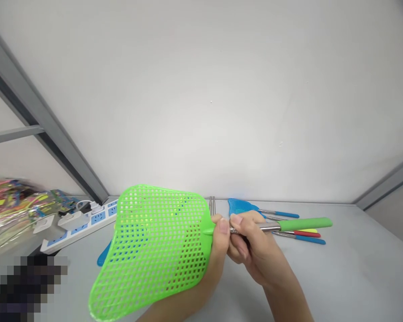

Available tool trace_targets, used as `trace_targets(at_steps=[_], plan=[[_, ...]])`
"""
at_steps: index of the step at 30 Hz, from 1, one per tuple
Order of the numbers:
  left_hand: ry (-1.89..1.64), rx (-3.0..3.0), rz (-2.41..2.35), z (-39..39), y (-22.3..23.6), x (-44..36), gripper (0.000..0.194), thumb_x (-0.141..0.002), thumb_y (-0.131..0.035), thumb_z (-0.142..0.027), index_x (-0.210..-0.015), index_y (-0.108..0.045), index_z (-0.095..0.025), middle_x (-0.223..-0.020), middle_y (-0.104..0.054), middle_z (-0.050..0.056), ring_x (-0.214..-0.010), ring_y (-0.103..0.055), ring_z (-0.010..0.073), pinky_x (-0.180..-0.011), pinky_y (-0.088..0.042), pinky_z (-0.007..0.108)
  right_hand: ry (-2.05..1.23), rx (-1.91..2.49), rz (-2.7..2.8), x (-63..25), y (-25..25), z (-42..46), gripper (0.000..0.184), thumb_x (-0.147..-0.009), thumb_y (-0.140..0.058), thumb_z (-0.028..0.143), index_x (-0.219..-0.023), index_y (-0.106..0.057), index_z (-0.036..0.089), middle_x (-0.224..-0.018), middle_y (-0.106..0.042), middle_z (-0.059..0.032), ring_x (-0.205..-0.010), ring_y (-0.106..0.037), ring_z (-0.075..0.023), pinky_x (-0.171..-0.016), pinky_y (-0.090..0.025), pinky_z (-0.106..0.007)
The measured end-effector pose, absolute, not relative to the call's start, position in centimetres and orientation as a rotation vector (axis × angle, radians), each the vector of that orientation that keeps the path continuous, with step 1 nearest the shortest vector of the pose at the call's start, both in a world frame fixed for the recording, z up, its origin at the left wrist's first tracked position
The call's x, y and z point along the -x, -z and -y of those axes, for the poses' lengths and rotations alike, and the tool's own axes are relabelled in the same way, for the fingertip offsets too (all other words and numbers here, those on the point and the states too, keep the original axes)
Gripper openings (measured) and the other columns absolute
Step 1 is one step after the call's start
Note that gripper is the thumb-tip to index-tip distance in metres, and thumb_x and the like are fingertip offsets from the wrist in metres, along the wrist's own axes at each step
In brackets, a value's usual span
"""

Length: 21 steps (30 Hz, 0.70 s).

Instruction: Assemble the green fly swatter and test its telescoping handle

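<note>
1. Toward the tabletop's (342,273) left edge, colourful plastic-wrapped packages (18,208) lie in a heap.
2. Just beside them, a white power strip (98,218) with blue sockets slants toward the back edge, white adapters (74,220) plugged in.
3. Next, a blue piece (103,255) sticks out from behind the green mesh head; more blue and some yellow show through its holes.
4. The green fly swatter (206,243) is held above the tabletop, mesh head toward the left edge, handle toward the right edge.
5. The left hand (219,241) grasps its neck, thumb on top; its other fingers are mostly hidden.
6. Thin metal shafts (212,205) show behind, near the back edge.
7. The right hand (255,241) has its fingers closed around the metal shaft, between neck and green grip.
8. Beyond, near the back edge, lie a blue swatter head (240,207) and blue, yellow and red handles (309,234), pointing toward the right edge.
</note>
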<state>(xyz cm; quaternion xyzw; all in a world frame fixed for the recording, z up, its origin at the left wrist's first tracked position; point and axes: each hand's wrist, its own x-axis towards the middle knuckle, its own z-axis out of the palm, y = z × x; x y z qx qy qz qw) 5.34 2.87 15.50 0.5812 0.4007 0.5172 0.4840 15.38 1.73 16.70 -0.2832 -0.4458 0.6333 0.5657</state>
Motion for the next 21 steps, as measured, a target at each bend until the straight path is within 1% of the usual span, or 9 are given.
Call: trace_targets(at_steps=[6, 9, 15, 18, 21], plan=[[-1.254, -1.440, -0.887, -2.6, -16.4, -5.6, 0.046, -0.078, -0.040, -0.047, -0.041, -0.049, -0.021, -0.036, -0.042, 0.000, -0.041, -0.040, 0.0125, -0.045, -0.038, 0.027, -1.442, 0.713, 1.077, -15.5, -16.7, -1.9, 0.046, -0.080, -0.045, 0.030, -0.036, -0.043, 0.016, -0.033, -0.028, 0.0053, -0.036, -0.027, -0.0069, -0.041, -0.019, -0.024], [-1.238, -1.455, -0.887, -2.5, -16.7, -5.5, 0.046, -0.078, -0.040, -0.046, -0.041, -0.050, -0.021, -0.038, -0.044, 0.001, -0.043, -0.043, 0.0131, -0.049, -0.040, 0.027, -1.436, 0.721, 1.089, -15.5, -16.6, -1.9, 0.046, -0.080, -0.045, 0.030, -0.037, -0.044, 0.016, -0.034, -0.028, 0.0054, -0.036, -0.027, -0.0070, -0.040, -0.020, -0.024], [-1.204, -1.515, -0.905, -2.5, -17.1, -5.0, 0.046, -0.079, -0.038, -0.046, -0.044, -0.053, -0.021, -0.041, -0.047, 0.001, -0.048, -0.048, 0.0143, -0.050, -0.042, 0.027, -1.399, 0.760, 1.132, -15.9, -17.1, -1.6, 0.045, -0.080, -0.045, 0.031, -0.037, -0.044, 0.016, -0.035, -0.028, 0.0051, -0.037, -0.028, -0.0072, -0.042, -0.022, -0.024], [-1.162, -1.584, -0.908, -2.3, -17.7, -4.7, 0.044, -0.080, -0.037, -0.044, -0.046, -0.052, -0.021, -0.045, -0.051, 0.001, -0.051, -0.051, 0.0143, -0.053, -0.043, 0.026, -1.444, 0.795, 1.166, -16.0, -17.6, -1.4, 0.046, -0.080, -0.044, 0.035, -0.039, -0.045, 0.016, -0.036, -0.030, 0.0040, -0.038, -0.030, -0.0078, -0.041, -0.021, -0.024], [-1.140, -1.645, -0.939, -2.2, -18.3, -4.4, 0.044, -0.081, -0.037, -0.041, -0.044, -0.048, -0.021, -0.045, -0.052, 0.000, -0.052, -0.052, 0.0129, -0.059, -0.045, 0.026, -1.545, 0.796, 1.167, -15.9, -17.7, -1.4, 0.047, -0.080, -0.042, 0.039, -0.040, -0.047, 0.015, -0.037, -0.033, 0.0026, -0.039, -0.030, -0.0077, -0.040, -0.019, -0.024]])
